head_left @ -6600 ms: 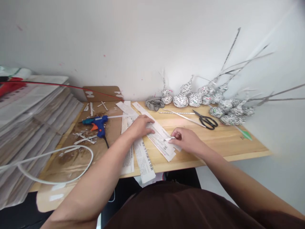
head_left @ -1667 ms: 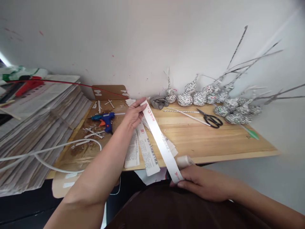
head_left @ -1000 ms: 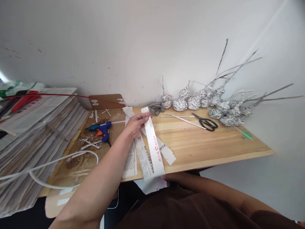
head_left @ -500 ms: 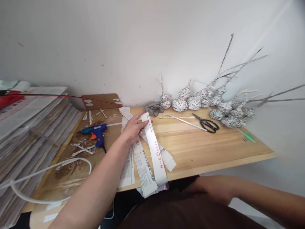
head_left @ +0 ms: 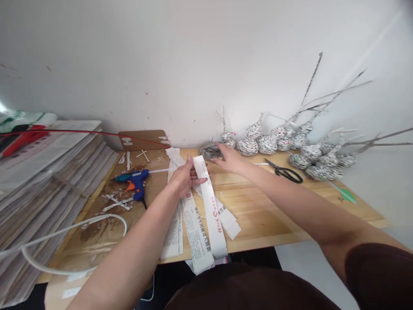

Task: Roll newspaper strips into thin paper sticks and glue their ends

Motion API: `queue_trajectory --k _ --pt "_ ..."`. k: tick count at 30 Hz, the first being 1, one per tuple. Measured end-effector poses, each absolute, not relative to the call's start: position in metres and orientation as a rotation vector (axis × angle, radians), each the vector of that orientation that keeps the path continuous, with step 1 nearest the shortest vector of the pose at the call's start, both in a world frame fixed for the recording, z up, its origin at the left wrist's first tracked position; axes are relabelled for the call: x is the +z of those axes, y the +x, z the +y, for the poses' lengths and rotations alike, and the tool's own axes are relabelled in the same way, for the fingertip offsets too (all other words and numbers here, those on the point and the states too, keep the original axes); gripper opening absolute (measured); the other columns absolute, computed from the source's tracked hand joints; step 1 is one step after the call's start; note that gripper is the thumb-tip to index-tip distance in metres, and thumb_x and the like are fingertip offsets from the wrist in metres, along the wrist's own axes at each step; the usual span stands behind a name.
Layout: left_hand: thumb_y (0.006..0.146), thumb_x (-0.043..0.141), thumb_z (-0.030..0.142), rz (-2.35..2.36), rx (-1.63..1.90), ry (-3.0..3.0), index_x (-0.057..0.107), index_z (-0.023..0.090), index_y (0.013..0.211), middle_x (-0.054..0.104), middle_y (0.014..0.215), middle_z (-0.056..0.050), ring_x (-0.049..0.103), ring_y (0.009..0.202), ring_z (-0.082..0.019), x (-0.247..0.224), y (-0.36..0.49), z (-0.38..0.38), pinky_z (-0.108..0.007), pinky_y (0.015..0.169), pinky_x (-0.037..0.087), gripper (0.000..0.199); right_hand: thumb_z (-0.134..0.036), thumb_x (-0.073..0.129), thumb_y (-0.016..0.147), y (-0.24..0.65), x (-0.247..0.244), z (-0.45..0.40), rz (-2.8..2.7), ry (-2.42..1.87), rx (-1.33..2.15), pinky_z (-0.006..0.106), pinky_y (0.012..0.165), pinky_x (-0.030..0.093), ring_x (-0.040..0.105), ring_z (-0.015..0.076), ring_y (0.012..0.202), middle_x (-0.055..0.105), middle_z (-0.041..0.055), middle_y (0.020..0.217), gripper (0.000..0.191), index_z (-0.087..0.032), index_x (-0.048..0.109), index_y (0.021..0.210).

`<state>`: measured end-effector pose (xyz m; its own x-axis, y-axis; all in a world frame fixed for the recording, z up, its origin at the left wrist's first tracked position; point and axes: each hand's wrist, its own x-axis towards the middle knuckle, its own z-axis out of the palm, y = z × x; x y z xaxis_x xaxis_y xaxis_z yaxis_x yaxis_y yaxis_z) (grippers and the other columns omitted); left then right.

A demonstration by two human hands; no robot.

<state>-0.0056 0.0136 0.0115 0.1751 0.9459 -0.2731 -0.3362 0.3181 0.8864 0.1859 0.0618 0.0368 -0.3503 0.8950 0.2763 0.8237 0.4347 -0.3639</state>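
My left hand (head_left: 187,177) has hold of the upper end of a long white paper strip (head_left: 211,211), which runs down past the table's front edge. Beneath that strip lie several printed newspaper strips (head_left: 194,226), crossing one another at angles. My right hand (head_left: 227,158) reaches over the table from the right, its fingers apart and nothing visible in them. The fingertips are beside a crumpled grey cloth (head_left: 209,150); whether they touch it cannot be made out.
Left of the strips lies a blue glue gun (head_left: 137,181) among paper scraps. A tall newspaper stack (head_left: 64,172) stands at far left. Black scissors (head_left: 287,173) and several woven paper gourds (head_left: 248,146) are at the right. A white cable (head_left: 77,224) loops at front left.
My right hand has come up from near my body at the lower right to the cloth at the back of the table. My left hand stays at the strip's upper end.
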Motion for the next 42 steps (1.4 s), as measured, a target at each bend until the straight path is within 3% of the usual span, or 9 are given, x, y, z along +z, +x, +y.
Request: queue_trajectory --k 4,10,20,26,30,33,36,38,42 --pt "0.091 0.047 0.039 0.977 1.051 0.748 0.067 0.009 0.099 0.072 0.086 -0.016 0.069 0.073 -0.019 0.017 -0.006 0.014 -0.028 0.061 0.060 0.038 -0.047 0.050 0.088 0.143 0.028 0.107 -2.370 -1.847 0.142 0.038 0.089 0.045 0.056 0.0329 0.113 0.049 0.0264 0.132 0.062 -0.007 0.043 0.134" --pt "0.085 0.060 0.020 0.962 1.056 0.817 0.069 0.012 0.098 0.071 0.080 -0.010 0.068 0.068 -0.014 0.012 -0.008 0.015 -0.022 0.059 0.059 0.018 -0.024 0.044 0.091 0.118 0.014 0.132 -2.433 -1.806 0.033 0.039 0.082 0.046 0.062 0.0309 0.102 0.065 0.0172 0.111 0.034 -0.016 0.054 0.122" --pt "0.084 0.062 0.026 0.937 1.072 0.811 0.071 0.013 0.095 0.072 0.091 -0.011 0.070 0.074 -0.016 0.008 -0.005 0.016 -0.026 0.072 0.059 0.019 -0.055 0.029 0.094 0.114 0.009 0.141 -2.366 -1.797 -0.017 0.037 0.081 0.046 0.063 0.0297 0.099 0.069 0.0147 0.103 0.052 -0.019 0.064 0.108" --pt "0.086 0.059 0.026 0.946 1.062 0.780 0.070 0.012 0.098 0.072 0.091 -0.012 0.070 0.077 -0.017 0.013 -0.002 0.014 -0.029 0.071 0.060 0.021 -0.033 0.034 0.095 0.110 0.003 0.135 -2.384 -1.753 0.031 0.040 0.079 0.047 0.065 0.0306 0.093 0.068 0.0179 0.100 0.038 -0.015 0.058 0.118" --pt "0.087 0.057 0.021 0.920 1.085 0.772 0.070 0.010 0.094 0.071 0.095 -0.012 0.069 0.081 -0.017 0.013 -0.003 0.013 -0.031 0.076 0.059 0.018 -0.034 0.039 0.094 0.110 0.004 0.131 -2.360 -1.725 0.075 0.040 0.079 0.048 0.065 0.0295 0.093 0.064 0.0160 0.110 0.051 -0.024 0.033 0.143" --pt "0.088 0.056 0.022 0.912 1.068 0.788 0.069 0.010 0.095 0.072 0.092 -0.012 0.070 0.078 -0.017 0.013 -0.004 0.012 -0.031 0.075 0.059 0.019 -0.041 0.043 0.092 0.115 0.010 0.126 -2.246 -1.654 0.191 0.039 0.085 0.046 0.062 0.0280 0.100 0.057 0.0169 0.123 0.063 -0.025 0.021 0.149" --pt "0.088 0.055 0.021 0.955 1.063 0.780 0.067 0.010 0.095 0.072 0.083 -0.011 0.070 0.072 -0.017 0.014 -0.004 0.011 -0.031 0.070 0.060 0.018 -0.033 0.044 0.093 0.128 0.021 0.110 -2.087 -1.441 0.380 0.034 0.091 0.043 0.057 0.0244 0.109 0.059 0.0146 0.122 0.045 -0.019 0.049 0.135" --pt "0.087 0.057 0.021 0.962 1.058 0.779 0.067 0.009 0.092 0.071 0.081 -0.011 0.070 0.071 -0.017 0.014 -0.003 0.010 -0.031 0.068 0.061 0.016 -0.033 0.043 0.093 0.142 0.027 0.093 -2.008 -1.319 0.683 0.029 0.081 0.047 0.060 0.0205 0.100 0.065 0.0121 0.111 0.036 -0.015 0.066 0.114" --pt "0.084 0.062 0.021 0.913 1.021 0.815 0.069 0.009 0.091 0.071 0.087 -0.012 0.069 0.074 -0.017 0.014 0.001 0.007 -0.026 0.065 0.060 0.015 -0.051 0.055 0.084 0.170 0.032 0.054 -1.700 -1.194 1.411 0.020 0.048 0.039 0.059 0.0119 0.065 0.068 0.0095 0.089 0.043 -0.013 0.070 0.098"
